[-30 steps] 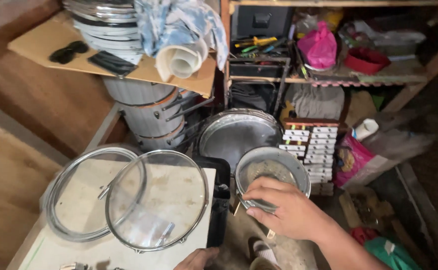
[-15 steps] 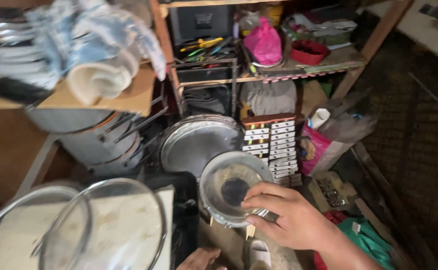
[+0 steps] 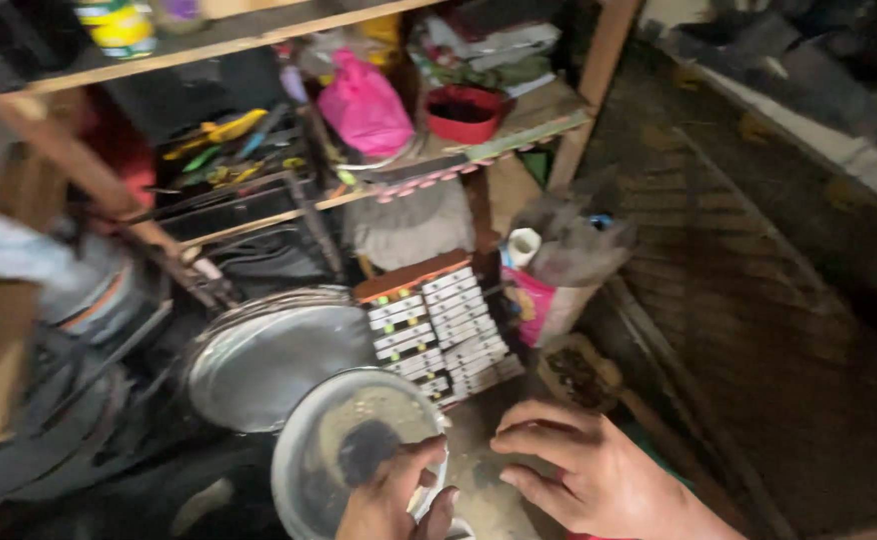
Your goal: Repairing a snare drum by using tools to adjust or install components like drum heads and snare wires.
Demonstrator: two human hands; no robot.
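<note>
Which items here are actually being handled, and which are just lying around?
Handled: round glass lid, gripped at its rim by the left hand; right hand open beside it.

Lying around: large metal tray, pink bag, red bowl, white bottle.

left hand (image 3: 389, 500) cut off, shelf clutter (image 3: 259, 150) blurred

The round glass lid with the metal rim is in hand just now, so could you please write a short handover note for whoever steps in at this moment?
Left hand: holds the round glass lid with the metal rim at its lower right edge, thumb on the glass.
Right hand: open, fingers curled, beside the lid, holding nothing and not touching it.
Nearby: a large round metal tray leans behind the lid; a stack of white tiles stands to the right.
Done: lid is lifted in hand.
Left: lid is not set down anywhere yet.
</note>
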